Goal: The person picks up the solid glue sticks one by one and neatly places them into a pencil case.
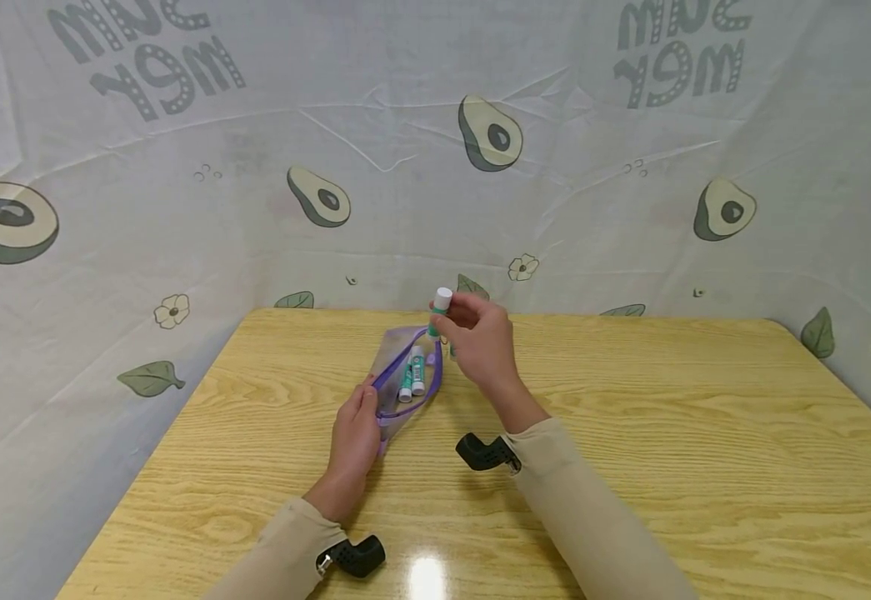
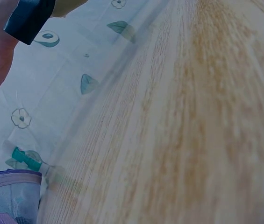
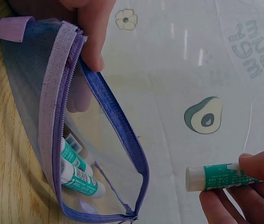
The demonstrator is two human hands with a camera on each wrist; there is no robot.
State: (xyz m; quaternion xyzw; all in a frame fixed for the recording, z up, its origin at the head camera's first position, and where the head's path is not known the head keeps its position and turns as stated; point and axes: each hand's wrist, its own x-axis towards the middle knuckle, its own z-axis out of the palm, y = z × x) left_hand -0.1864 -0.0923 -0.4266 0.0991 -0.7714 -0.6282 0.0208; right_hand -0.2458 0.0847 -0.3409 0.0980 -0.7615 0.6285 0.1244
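Observation:
My left hand point(image 1: 356, 429) grips the near-left edge of a mesh zip pouch point(image 3: 50, 98), thumb at its purple zipper. The pouch's mouth gapes, and green-and-white glue sticks point(image 3: 80, 179) lie inside it. Above the far end of the pouch, my right hand point(image 1: 483, 337) pinches another glue stick point(image 3: 223, 177) between thumb and fingers. In the head view that stick is nearly upright, white cap on top. A further green-and-white stick point(image 2: 26, 159) shows beside the pouch in the left wrist view; in the head view my right hand mostly hides it.
The pouch is on a wood-grain table point(image 1: 668, 433). Behind and to the left hangs a pale cloth point(image 1: 405, 208) printed with avocados, leaves and flowers. A black mount point(image 1: 488, 452) sticks out from my right sleeve, another point(image 1: 360, 557) from my left.

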